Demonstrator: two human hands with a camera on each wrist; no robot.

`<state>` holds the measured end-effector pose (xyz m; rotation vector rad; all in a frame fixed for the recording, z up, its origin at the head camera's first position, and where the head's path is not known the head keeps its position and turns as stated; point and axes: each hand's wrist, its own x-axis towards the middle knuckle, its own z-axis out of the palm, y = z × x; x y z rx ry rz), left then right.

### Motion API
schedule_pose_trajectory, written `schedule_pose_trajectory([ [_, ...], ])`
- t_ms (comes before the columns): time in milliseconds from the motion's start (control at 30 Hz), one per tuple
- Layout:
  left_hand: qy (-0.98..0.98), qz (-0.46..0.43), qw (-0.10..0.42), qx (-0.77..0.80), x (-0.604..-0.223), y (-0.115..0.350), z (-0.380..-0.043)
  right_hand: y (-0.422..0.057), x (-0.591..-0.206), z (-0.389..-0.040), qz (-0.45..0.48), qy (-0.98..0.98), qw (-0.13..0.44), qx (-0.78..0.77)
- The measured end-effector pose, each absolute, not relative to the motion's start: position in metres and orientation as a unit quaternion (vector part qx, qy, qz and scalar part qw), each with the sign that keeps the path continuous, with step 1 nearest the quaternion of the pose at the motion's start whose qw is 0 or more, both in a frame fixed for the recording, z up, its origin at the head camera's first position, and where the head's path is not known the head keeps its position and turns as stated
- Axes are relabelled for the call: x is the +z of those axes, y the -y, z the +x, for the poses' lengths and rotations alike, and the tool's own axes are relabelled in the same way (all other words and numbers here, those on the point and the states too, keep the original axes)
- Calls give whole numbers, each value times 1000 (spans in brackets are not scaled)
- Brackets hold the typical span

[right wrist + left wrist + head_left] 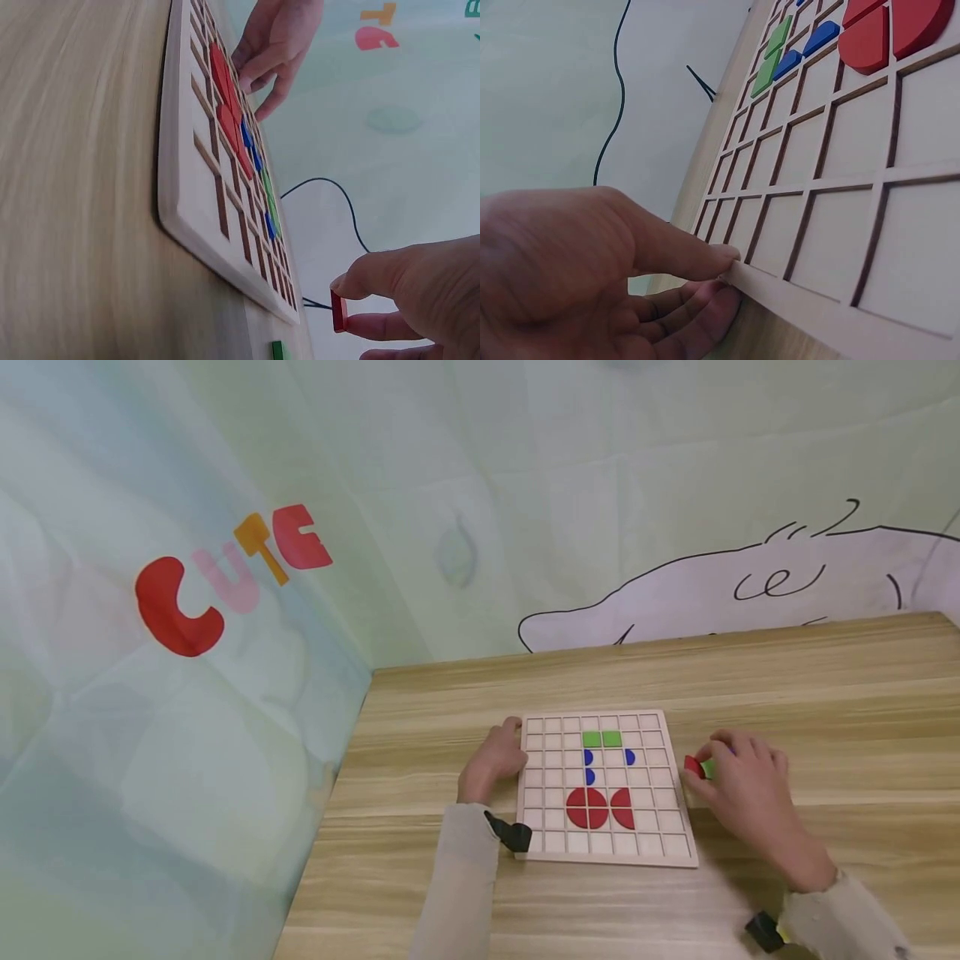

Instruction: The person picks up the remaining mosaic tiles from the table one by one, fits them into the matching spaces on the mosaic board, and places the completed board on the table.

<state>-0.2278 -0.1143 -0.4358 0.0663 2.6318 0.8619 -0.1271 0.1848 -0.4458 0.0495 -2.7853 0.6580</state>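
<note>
A pale wooden grid board [551, 841] lies on the table, holding two green squares [602, 739], several blue half-circles [630, 757] and several red quarter-circle pieces [587, 808]. My left hand [495, 764] is at the board's left edge; in the left wrist view its thumb [694, 255] and fingertips pinch the rim. Just off the right edge, my right hand [750, 785] holds a red piece [339, 311] between thumb and finger, raised above the table. A green piece [278, 350] lies beneath that hand, partly hidden, with a bit of blue showing by the fingers.
The wood-grain table [435, 702] runs back to a printed cloth wall [420, 527]. Another cloth panel with the letters CUTE [180, 610] hangs along the left side. Black straps [510, 832] sit on both wrists.
</note>
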Motion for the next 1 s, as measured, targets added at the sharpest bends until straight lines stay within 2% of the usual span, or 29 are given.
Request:
schedule_pose_trajectory([
  [300,-933,19,190,303,-437,114,-228,-166,-448,-125,43,964,119,235],
  [633,-934,21,192,302,-437,115,-227,-143,-456,-125,57,974,65,210],
  [1000,-932,20,191,306,-438,115,-228,-133,-459,-126,70,978,67,183],
])
